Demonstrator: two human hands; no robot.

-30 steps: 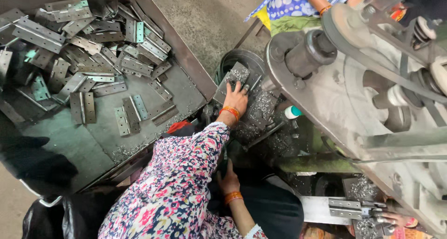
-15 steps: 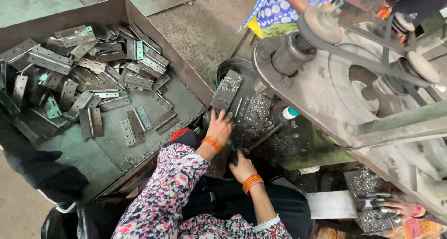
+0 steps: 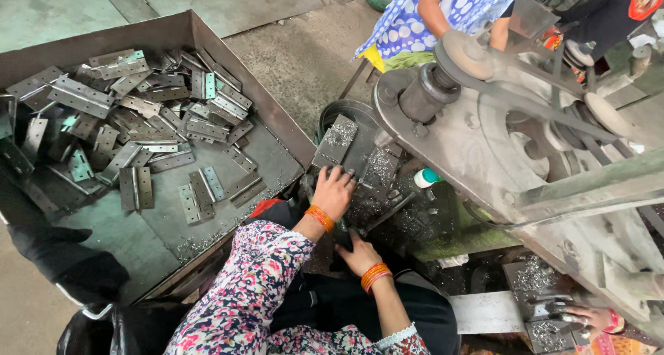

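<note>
The metal plate (image 3: 337, 139) is gripped at its near end by the left hand (image 3: 334, 191), its long axis running up and away. The right hand (image 3: 358, 253) is kept lower and nearer, fingers curled; nothing can be made out in its grasp.

I see a metal tray (image 3: 277, 130) at frame left on the concrete floor (image 3: 304, 58), holding scattered hinges (image 3: 138, 127).

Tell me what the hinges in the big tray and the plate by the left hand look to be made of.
Hinges: apparently bare steel, dull grey with a faint sheen and punched holes. Plate beyond the left hand: seemingly metal too, dark grey and strewn with bright shavings. Tray: probably sheet steel, brownish and worn.
</note>
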